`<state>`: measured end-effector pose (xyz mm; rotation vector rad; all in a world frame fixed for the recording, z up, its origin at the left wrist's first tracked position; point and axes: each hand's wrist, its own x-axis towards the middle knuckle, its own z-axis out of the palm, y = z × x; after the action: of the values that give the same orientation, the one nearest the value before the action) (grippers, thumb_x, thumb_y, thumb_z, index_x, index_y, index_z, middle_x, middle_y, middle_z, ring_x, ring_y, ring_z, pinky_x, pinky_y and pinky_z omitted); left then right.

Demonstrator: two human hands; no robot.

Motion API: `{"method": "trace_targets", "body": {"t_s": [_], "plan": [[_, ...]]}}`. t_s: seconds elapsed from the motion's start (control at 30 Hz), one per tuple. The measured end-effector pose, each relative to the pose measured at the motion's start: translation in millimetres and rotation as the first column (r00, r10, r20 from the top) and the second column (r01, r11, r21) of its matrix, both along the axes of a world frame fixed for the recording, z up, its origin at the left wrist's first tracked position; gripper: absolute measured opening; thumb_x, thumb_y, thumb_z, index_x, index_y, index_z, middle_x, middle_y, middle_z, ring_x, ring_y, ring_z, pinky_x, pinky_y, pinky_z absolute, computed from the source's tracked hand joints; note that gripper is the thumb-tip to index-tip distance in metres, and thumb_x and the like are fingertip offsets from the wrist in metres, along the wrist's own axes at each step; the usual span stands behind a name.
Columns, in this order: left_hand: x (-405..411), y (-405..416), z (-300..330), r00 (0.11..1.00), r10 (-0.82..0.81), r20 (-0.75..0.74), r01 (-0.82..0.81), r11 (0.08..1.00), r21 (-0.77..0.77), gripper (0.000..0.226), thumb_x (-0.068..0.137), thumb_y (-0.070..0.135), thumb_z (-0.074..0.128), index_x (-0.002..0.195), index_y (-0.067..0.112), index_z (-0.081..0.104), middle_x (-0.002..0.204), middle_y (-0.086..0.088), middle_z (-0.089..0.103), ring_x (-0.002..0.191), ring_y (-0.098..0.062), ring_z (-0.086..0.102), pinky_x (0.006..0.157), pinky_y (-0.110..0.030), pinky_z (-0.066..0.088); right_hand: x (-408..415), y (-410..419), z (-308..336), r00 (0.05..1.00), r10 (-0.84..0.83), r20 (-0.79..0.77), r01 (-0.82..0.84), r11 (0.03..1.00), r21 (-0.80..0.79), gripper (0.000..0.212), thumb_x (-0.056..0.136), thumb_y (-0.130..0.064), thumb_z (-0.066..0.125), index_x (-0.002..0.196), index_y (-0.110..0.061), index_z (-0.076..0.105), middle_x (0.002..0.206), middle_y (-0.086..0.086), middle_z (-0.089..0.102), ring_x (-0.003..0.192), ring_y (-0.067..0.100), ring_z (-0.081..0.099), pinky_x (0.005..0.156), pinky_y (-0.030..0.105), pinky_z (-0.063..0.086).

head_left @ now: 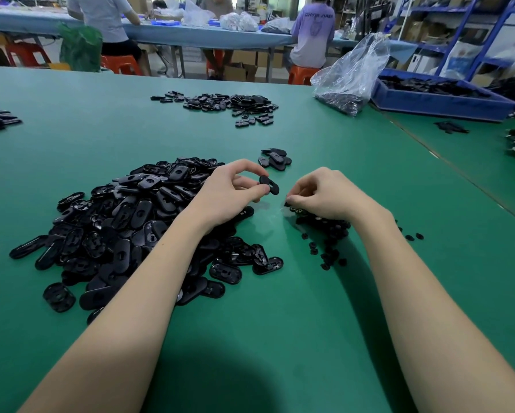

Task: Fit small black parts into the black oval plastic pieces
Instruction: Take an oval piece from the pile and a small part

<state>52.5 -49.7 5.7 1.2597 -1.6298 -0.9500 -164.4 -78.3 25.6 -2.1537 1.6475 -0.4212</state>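
Observation:
My left hand (226,192) pinches one black oval plastic piece (270,185) between thumb and fingers, lifted above the table. A large heap of the same oval pieces (125,228) lies under and left of that hand. My right hand (324,193) hovers with curled fingers over a small pile of small black parts (324,231), its fingertips pinching one small part (289,201) at the pile's left edge. The two hands are a short gap apart.
A few oval pieces (275,159) lie just beyond my hands, and another spread (226,104) sits farther back. A clear plastic bag (348,81) and a blue bin (440,96) stand at the back right. People sit at a far table.

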Motion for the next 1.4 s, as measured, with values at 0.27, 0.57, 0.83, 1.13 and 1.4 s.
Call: {"method": "trace_targets", "body": {"t_s": [0.27,0.57,0.83,1.13,1.4], "plan": [[1,0,1,1.000,0.007,-0.021,-0.007,1.000,-0.011,0.020,0.079,0.033,0.077,0.095,0.039,0.066,0.083,0.007,0.077,0.072,-0.009,0.064,0.076,-0.033,0.050,8,8,14,0.837,-0.064,0.543,0.009,0.995,0.104,0.006,0.084,-0.028,0.081,0.089,-0.027,0.080,0.086,-0.003,0.079,0.067,0.000,0.058,0.076,0.024,0.044],[1,2,1,1.000,0.014,-0.021,-0.015,0.999,-0.033,0.022,0.085,0.021,0.078,0.099,0.031,0.065,0.084,0.007,0.078,0.066,-0.002,0.063,0.068,-0.025,0.044,23,11,17,0.869,-0.075,0.488,0.031,0.995,0.099,0.003,0.088,-0.027,0.079,0.088,-0.023,0.079,0.080,-0.005,0.072,0.051,-0.003,0.049,0.055,0.011,0.041],[0,2,3,1.000,0.016,-0.014,-0.017,0.999,-0.045,0.023,0.084,0.019,0.079,0.098,0.029,0.064,0.085,0.006,0.078,0.073,-0.003,0.066,0.069,-0.024,0.045,29,12,16,0.857,-0.130,0.498,0.088,0.990,0.108,0.006,0.086,-0.030,0.081,0.088,-0.025,0.080,0.078,-0.007,0.073,0.062,0.005,0.052,0.057,0.017,0.041],[-2,1,0,0.999,0.040,-0.014,-0.041,0.998,-0.042,0.022,0.084,0.016,0.080,0.095,0.027,0.064,0.085,0.005,0.078,0.074,-0.008,0.068,0.074,-0.026,0.047,35,13,15,0.860,-0.178,0.478,0.143,0.984,0.110,0.008,0.082,-0.035,0.082,0.084,-0.028,0.078,0.069,-0.007,0.064,0.058,0.007,0.050,0.052,0.018,0.040],[-4,1,-2,0.998,0.053,-0.033,-0.054,0.998,-0.043,0.020,0.082,0.014,0.081,0.093,0.020,0.065,0.081,0.005,0.077,0.075,-0.007,0.069,0.076,-0.025,0.049,29,7,7,0.826,-0.231,0.514,0.171,0.972,0.162,0.020,0.075,-0.039,0.087,0.089,-0.028,0.077,0.062,-0.009,0.055,0.040,0.001,0.041,0.038,0.014,0.031]]}}
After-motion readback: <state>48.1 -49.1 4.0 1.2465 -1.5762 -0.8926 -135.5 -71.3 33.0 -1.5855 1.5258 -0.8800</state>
